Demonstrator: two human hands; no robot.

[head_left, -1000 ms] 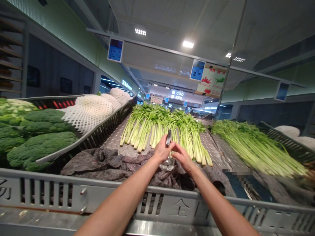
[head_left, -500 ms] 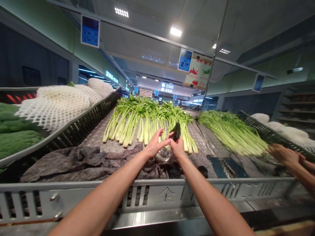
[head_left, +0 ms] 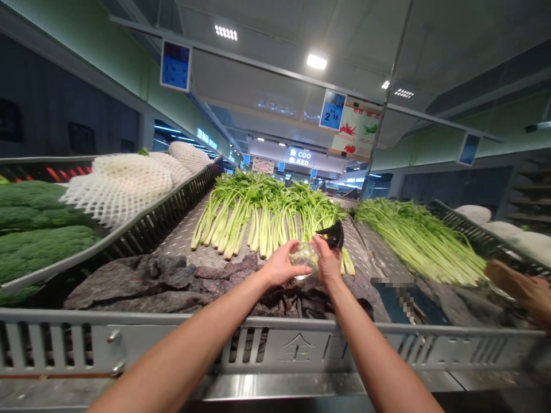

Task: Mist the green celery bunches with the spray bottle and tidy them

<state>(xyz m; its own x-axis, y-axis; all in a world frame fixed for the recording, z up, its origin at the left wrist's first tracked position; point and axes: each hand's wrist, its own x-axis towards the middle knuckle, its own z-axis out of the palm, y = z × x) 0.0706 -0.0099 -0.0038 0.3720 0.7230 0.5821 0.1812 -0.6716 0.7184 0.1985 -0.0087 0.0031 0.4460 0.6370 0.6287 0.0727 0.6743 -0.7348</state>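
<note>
Between my hands, above the front of the display bin, is a clear spray bottle (head_left: 303, 256) with a black curved head (head_left: 334, 234). My left hand (head_left: 282, 265) is closed round the left side of its see-through body, thumb in front. My right hand (head_left: 328, 261) grips it at the black head, hiding the joint between head and body. Behind my hands, celery bunches (head_left: 232, 223) lie in a row, leaves pointing away and pale stalk ends towards me. A crumpled dark grey cloth (head_left: 142, 281) lies below and in front of the celery.
A grey slatted rail (head_left: 172, 338) runs along the front. On the left, a black crate wall (head_left: 142, 238) separates broccoli (head_left: 47, 246) and white net-wrapped produce (head_left: 123, 186). A mirror-like panel (head_left: 365, 252) at right reflects celery and hands. Price signs (head_left: 175, 66) hang overhead.
The bottle has tilted, its black head swinging to the right and its clear body rising between my hands. My left hand has closed round the body. The view has shifted slightly left.
</note>
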